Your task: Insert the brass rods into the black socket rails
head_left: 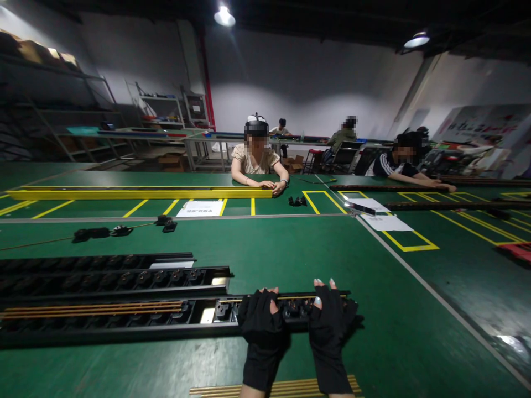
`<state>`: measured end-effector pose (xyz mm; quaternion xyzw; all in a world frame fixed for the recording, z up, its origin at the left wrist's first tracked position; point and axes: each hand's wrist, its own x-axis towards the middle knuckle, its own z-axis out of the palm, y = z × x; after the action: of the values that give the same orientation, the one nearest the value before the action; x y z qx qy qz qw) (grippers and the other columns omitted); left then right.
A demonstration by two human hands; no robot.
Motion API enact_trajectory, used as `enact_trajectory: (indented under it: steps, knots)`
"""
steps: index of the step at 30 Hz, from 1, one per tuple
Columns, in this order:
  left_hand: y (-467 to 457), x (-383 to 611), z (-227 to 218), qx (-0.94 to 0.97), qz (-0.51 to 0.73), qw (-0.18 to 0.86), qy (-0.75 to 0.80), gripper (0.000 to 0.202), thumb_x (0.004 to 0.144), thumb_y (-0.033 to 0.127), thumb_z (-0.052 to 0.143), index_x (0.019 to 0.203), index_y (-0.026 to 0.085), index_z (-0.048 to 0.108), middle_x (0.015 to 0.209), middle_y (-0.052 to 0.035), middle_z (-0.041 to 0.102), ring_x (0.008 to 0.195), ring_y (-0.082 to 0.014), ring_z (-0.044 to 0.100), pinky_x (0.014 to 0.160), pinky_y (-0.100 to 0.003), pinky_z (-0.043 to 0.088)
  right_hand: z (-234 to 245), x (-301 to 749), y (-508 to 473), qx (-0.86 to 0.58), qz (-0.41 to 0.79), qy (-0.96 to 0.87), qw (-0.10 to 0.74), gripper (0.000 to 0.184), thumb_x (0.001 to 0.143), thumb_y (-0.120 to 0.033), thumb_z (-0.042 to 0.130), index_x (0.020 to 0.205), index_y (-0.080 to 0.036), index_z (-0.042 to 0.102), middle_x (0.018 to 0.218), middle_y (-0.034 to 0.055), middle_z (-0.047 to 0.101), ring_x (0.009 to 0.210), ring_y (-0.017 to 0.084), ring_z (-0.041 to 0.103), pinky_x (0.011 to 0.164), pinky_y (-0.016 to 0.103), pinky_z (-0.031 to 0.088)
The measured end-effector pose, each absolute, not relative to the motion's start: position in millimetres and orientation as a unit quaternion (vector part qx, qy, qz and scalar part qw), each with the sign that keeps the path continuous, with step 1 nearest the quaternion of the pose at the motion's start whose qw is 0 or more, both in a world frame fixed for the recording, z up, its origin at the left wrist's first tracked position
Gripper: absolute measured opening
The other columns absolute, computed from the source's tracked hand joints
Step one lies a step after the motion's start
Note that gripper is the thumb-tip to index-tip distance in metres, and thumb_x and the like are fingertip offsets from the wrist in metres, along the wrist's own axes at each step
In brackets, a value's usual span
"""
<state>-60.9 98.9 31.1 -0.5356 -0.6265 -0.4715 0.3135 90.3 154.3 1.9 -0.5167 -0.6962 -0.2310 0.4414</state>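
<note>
At six o'clock, the left hand (261,318) and right hand (329,315) lay flat across the black rail (124,319), fingers apparently unclenched. They hid the rail's end beneath; its nine o'clock end was cut off.

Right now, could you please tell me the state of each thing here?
Near rail: lying flat, open side up.
Left hand: gloved, flat on that rail.
Right hand: gloved, flat on that rail.
Yellow rail: lying flat, co-worker's hands at its end.
Brass strips: loose at the table edge.
</note>
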Motion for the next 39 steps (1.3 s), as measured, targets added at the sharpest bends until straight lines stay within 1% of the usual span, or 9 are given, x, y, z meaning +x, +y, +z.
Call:
enact_trajectory:
  steps: [3,5,8,13,19,25,30,36,39]
  knots:
    - [99.1,-60.8,30.9,-0.533,-0.473,0.313,-0.627,0.034,0.087,0.003,0.046,0.106,0.018,0.069,0.093,-0.0043,0.077,0.093,-0.0223,0.068,0.096,-0.041,0.039,4.0,88.6,153.8,-0.514,-0.23,-0.7,0.44,0.035,0.098,-0.022,0.038,0.118,-0.017,0.067,0.114,0.0073,0.074,0.123,0.029,0.059,0.106,0.052,0.031]
    - [99.1,-60.8,30.6,-0.534,-0.472,0.313,-0.628,0.034,0.088,0.003,0.045,0.106,0.018,0.069,0.093,-0.0046,0.077,0.093,-0.0224,0.068,0.096,-0.041,0.039,4.6,86.4,152.7,-0.525,-0.232,-0.695,0.434,0.038,0.099,-0.024,0.036,0.12,-0.017,0.067,0.119,0.0091,0.072,0.128,0.03,0.055,0.107,0.054,0.03]
    - [99.0,-61.5,29.8,-0.537,-0.467,0.315,-0.628,0.034,0.089,0.003,0.043,0.106,0.018,0.069,0.093,-0.0049,0.077,0.093,-0.0228,0.068,0.097,-0.041,0.038,3.6,80.6,149.5,-0.523,-0.235,-0.699,0.427,0.042,0.099,-0.027,0.033,0.125,-0.016,0.065,0.127,0.0121,0.068,0.134,0.032,0.049,0.111,0.058,0.025]
    - [98.8,-62.2,29.3,-0.54,-0.463,0.317,-0.627,0.036,0.089,0.003,0.042,0.107,0.018,0.069,0.093,-0.0051,0.077,0.092,-0.0221,0.068,0.097,-0.04,0.038,-1.2,73.8,146.2,-0.506,-0.211,-0.722,0.422,0.041,0.098,-0.025,0.038,0.129,-0.02,0.063,0.119,0.0076,0.073,0.132,0.028,0.053,0.115,0.057,0.02]
    - [97.9,-61.0,30.6,-0.539,-0.464,0.309,-0.631,0.035,0.089,0.003,0.042,0.107,0.018,0.069,0.094,-0.0052,0.077,0.093,-0.0225,0.068,0.097,-0.04,0.038,-1.3,68.9,141.5,-0.523,-0.194,-0.723,0.407,0.045,0.099,-0.028,0.035,0.134,-0.017,0.06,0.134,0.0118,0.064,0.141,0.03,0.043,0.117,0.059,0.016]
    - [97.9,-59.8,31.7,-0.54,-0.463,0.308,-0.632,0.035,0.089,0.005,0.041,0.106,0.017,0.069,0.093,-0.0069,0.076,0.092,-0.0224,0.068,0.096,-0.04,0.038,3.8,60.7,137.6,-0.461,-0.2,-0.76,0.412,0.039,0.097,-0.018,0.041,0.129,-0.019,0.063,0.121,0.0082,0.072,0.126,0.026,0.058,0.117,0.055,0.019]
    - [98.8,-60.2,31.7,-0.533,-0.467,0.309,-0.635,0.034,0.09,0.006,0.041,0.105,0.019,0.068,0.091,-0.0059,0.076,0.093,-0.0211,0.068,0.096,-0.039,0.038,6.1,54.3,135.1,-0.466,-0.199,-0.756,0.414,0.043,0.097,-0.025,0.038,0.133,-0.017,0.06,0.129,0.0119,0.067,0.133,0.029,0.053,0.118,0.055,0.018]
    - [98.7,-63.2,28.1,-0.553,-0.449,0.32,-0.625,0.025,0.092,0.024,0.046,0.104,0.018,0.067,0.089,-0.0085,0.075,0.092,-0.0237,0.068,0.096,-0.042,0.038,6.3,38.9,128.2,-0.407,-0.187,-0.785,0.427,0.04,0.094,-0.017,0.043,0.128,-0.017,0.063,0.12,0.0075,0.072,0.122,0.023,0.061,0.119,0.045,0.019]
    - [98.9,-62.9,24.5,-0.544,-0.46,0.306,-0.632,0.024,0.091,0.021,0.046,0.102,0.018,0.067,0.09,-0.0075,0.075,0.092,-0.0231,0.068,0.096,-0.041,0.038,7.4,36.7,127.6,-0.404,-0.179,-0.781,0.441,0.039,0.094,-0.016,0.042,0.126,-0.016,0.063,0.119,0.0074,0.073,0.12,0.023,0.062,0.119,0.045,0.019]
